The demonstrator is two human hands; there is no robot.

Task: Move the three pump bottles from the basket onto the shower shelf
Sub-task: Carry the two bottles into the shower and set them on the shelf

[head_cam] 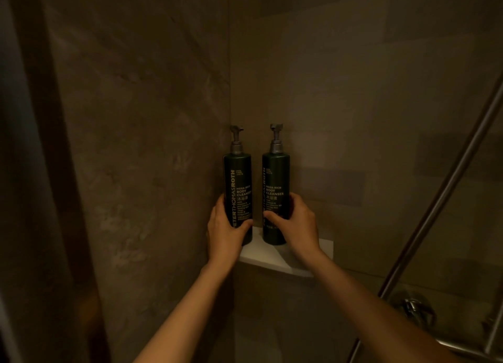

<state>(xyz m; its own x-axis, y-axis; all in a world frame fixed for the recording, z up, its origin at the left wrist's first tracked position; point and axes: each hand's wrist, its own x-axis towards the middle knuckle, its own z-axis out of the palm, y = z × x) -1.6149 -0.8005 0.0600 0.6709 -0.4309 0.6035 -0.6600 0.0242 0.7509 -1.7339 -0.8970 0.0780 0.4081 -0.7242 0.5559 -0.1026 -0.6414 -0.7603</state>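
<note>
We face a dim shower corner of brown stone-look tile, a white shelf (321, 249) set into it and a steel rail (446, 194) slanting at right. Our left hand (226, 226) grips the left bottle (238, 177), our right hand (298, 221) the right bottle (275, 177), both upright on the shelf. Labels read "PETER THOMAS ROTH" and "MEGA-RICH BODY CLEANSER".
</note>
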